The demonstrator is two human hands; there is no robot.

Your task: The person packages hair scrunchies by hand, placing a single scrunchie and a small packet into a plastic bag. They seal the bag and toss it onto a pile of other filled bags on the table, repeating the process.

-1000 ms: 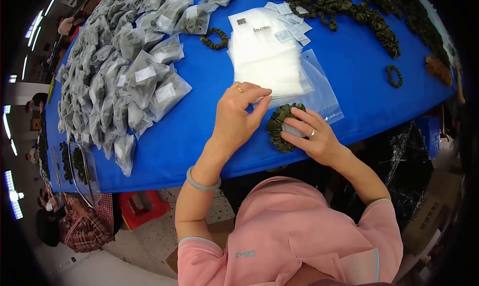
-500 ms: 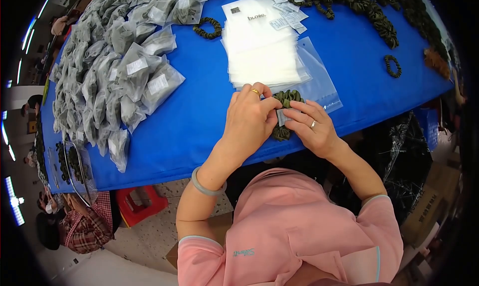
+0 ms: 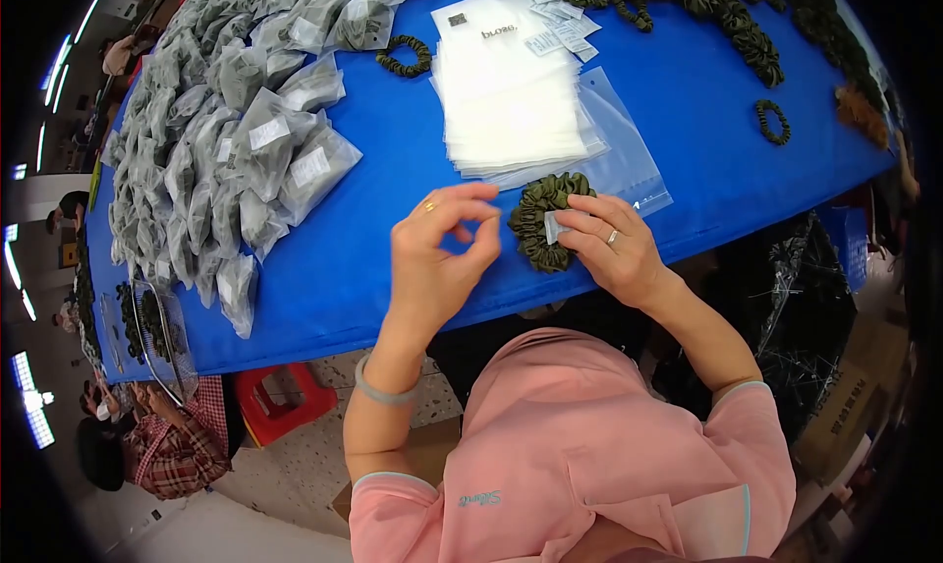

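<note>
A dark olive scrunchie (image 3: 542, 231) lies near the front edge of the blue table, with a small pale label (image 3: 556, 227) across its right part. My right hand (image 3: 621, 249), ringed on one finger, grips the scrunchie's right side and presses the label under its fingertips. Just to the left, my left hand (image 3: 439, 249) hovers apart from it, fingers loosely curled and nothing seen in them. Beyond both hands sits a stack of frosted white bags (image 3: 511, 101). A clear bag (image 3: 629, 160) partly shows from under that stack.
Many packed bags (image 3: 270, 136) pile up on the left of the blue table (image 3: 354, 258). Loose labels (image 3: 565, 32) lie by the stack. Single scrunchies rest at its left (image 3: 404, 56) and far right (image 3: 773, 122); strung ones (image 3: 737, 37) line the back. A wire basket (image 3: 162, 337) stands front left.
My left hand has let go of the scrunchie and label and moved left. More of the scrunchie's ring now shows. My right hand stays on it.
</note>
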